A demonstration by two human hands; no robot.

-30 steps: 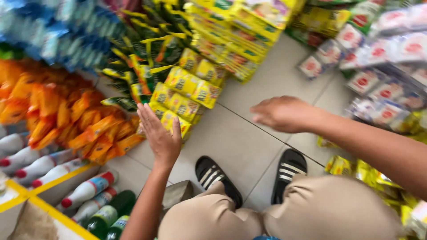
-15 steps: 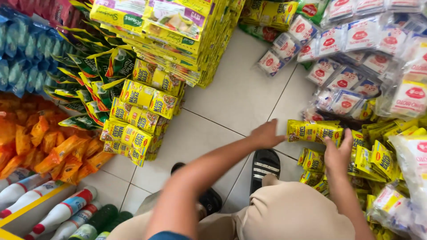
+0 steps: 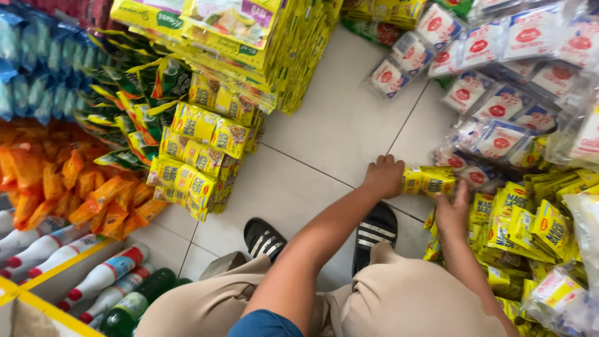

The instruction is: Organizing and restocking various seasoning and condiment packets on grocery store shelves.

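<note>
Near: left hand [image 3: 384,176] and right hand [image 3: 452,211], each grip clamped on one end of a yellow packet strip [image 3: 428,180], low over the tiled floor [image 3: 331,134]. Beyond: red-and-white packets [image 3: 493,93]; stacked yellow packs [image 3: 199,153] left.

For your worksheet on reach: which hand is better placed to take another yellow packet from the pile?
Probably the right hand, which lies beside the pile; the left hand, farther off, grips the yellow packet.
</note>
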